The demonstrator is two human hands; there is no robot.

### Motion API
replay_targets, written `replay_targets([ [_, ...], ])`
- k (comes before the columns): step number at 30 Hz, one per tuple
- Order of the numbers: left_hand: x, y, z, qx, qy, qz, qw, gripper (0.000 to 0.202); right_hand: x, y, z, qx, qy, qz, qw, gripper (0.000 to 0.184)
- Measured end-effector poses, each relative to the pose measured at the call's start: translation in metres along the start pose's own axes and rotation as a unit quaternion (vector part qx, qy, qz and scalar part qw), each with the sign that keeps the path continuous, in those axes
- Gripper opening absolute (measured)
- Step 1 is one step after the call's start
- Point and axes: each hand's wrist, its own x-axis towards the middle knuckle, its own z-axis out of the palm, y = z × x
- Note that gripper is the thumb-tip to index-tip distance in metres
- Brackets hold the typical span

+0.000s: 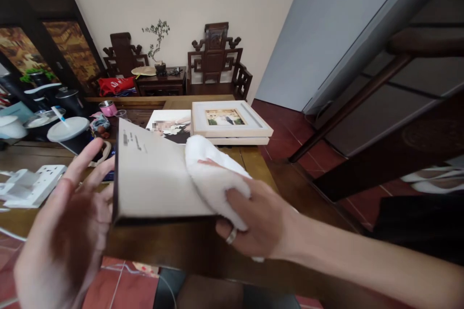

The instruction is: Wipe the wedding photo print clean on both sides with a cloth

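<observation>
A flat cream panel with a dark edge and small print at its upper left is held up tilted over the wooden table. It looks like the back of a picture frame or a book cover. My right hand, with a ring on one finger, is closed on a white cloth that folds round the panel's right end. On the left, my left hand has its fingers spread, the tips close to the panel's left edge. Whether they touch it, I cannot tell.
Beyond the panel lie framed pictures in a stack and a photo print. At left are a lidded cup with a straw, a white power strip and a pink mug. A wooden chair stands at right.
</observation>
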Motion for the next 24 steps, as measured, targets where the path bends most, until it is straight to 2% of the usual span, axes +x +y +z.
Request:
replay_targets([
  [3, 0.005, -0.016, 0.003, 0.044, -0.049, 0.065, 0.996, 0.054, 0.009, 0.011, -0.025, 0.008, 0.056, 0.010, 0.998, 0.013],
  [5, 0.014, -0.039, 0.006, 0.084, -0.100, 0.094, 0.987, 0.058, 0.017, 0.013, -0.037, 0.029, 0.086, -0.011, 0.996, 0.019],
  [6, 0.021, -0.053, 0.009, 0.099, -0.105, 0.099, 0.984, 0.060, 0.021, 0.013, -0.041, 0.038, 0.100, -0.023, 0.994, 0.020],
  [8, 0.036, -0.081, 0.017, 0.129, -0.100, 0.067, 0.984, 0.071, 0.028, 0.012, -0.047, 0.049, 0.109, -0.032, 0.992, 0.022],
  [10, 0.052, -0.103, 0.027, 0.143, -0.101, 0.007, 0.985, 0.070, 0.034, 0.010, -0.052, 0.066, 0.106, -0.033, 0.992, 0.022],
  [13, 0.072, -0.115, 0.039, 0.110, -0.135, -0.011, 0.985, 0.066, 0.045, 0.009, -0.061, 0.114, 0.097, -0.004, 0.989, 0.015],
  [14, 0.076, -0.115, 0.041, 0.108, -0.153, 0.001, 0.982, 0.066, 0.049, 0.011, -0.063, 0.135, 0.102, 0.021, 0.985, 0.011],
  [16, 0.078, -0.114, 0.039, 0.110, -0.152, 0.036, 0.982, 0.067, 0.057, 0.017, -0.063, 0.195, 0.124, 0.089, 0.969, 0.006],
  [18, 0.072, -0.114, 0.029, 0.085, -0.117, 0.056, 0.988, 0.071, 0.062, 0.025, -0.058, 0.278, 0.151, 0.160, 0.935, 0.014],
  [20, 0.054, -0.115, 0.014, 0.041, -0.136, 0.010, 0.990, 0.075, 0.065, 0.034, -0.049, 0.345, 0.147, 0.222, 0.900, 0.025],
  [22, 0.023, -0.112, -0.001, 0.010, -0.185, -0.044, 0.982, 0.088, 0.064, 0.042, -0.038, 0.372, 0.090, 0.261, 0.886, 0.036],
  [24, -0.016, -0.103, -0.012, 0.024, -0.160, -0.089, 0.983, 0.089, 0.059, 0.048, -0.026, 0.388, 0.010, 0.264, 0.883, 0.045],
])
